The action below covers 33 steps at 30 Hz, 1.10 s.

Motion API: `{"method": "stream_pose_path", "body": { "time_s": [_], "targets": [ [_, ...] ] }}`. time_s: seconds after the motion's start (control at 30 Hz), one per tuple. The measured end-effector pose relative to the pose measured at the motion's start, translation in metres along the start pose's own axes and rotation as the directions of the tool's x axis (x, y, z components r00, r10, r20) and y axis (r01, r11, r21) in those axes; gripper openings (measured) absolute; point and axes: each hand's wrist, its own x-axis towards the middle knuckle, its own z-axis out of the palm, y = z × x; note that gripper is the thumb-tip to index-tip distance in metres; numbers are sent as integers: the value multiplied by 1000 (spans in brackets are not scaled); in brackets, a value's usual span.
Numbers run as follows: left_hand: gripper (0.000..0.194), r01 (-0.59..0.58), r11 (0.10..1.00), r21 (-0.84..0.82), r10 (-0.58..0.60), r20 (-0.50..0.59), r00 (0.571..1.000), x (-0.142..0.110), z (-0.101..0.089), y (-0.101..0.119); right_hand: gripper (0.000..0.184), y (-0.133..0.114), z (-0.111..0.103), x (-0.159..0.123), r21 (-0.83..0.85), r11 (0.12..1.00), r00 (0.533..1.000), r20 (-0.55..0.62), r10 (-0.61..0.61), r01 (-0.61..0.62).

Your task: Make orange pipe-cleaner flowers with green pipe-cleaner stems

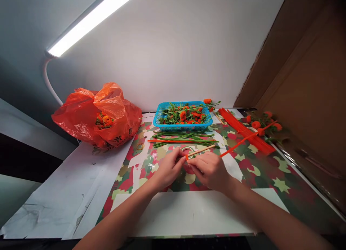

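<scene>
My left hand (169, 167) and my right hand (209, 169) meet over the patterned mat (270, 170), fingers pinched together. Between them they hold a thin wooden stick (202, 149) that points up and right. An orange pipe cleaner (243, 139) is wound onto the stick's near end at my fingertips, and its long free end runs off to the right. A roll of tape (187, 149) lies just beyond my fingers.
A blue basket (162, 124) of orange pompom flowers with green stems stands at the back. Green pipe cleaners (183, 136) lie before it. Orange pipe cleaners (238, 125) and finished flowers (259, 123) lie right. An orange plastic bag (86, 116) sits left. A cardboard wall (305, 80) rises right.
</scene>
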Motion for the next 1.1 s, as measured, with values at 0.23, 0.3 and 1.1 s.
{"method": "stream_pose_path", "body": {
  "time_s": [0.23,0.3,1.1],
  "targets": [
    [21,66,941,-333,-80,-29,996,4,1,-6,20,-2,3,-2,40,999,999,-30,18,-17],
    [21,97,896,-434,-112,-9,994,5,2,-4,21,-3,3,-2,56,998,999,-31,41,-39],
    [16,-139,987,-81,129,-121,984,-2,7,-2,33,-8,6,5,622,215,589,489,644,-753]
  ]
}}
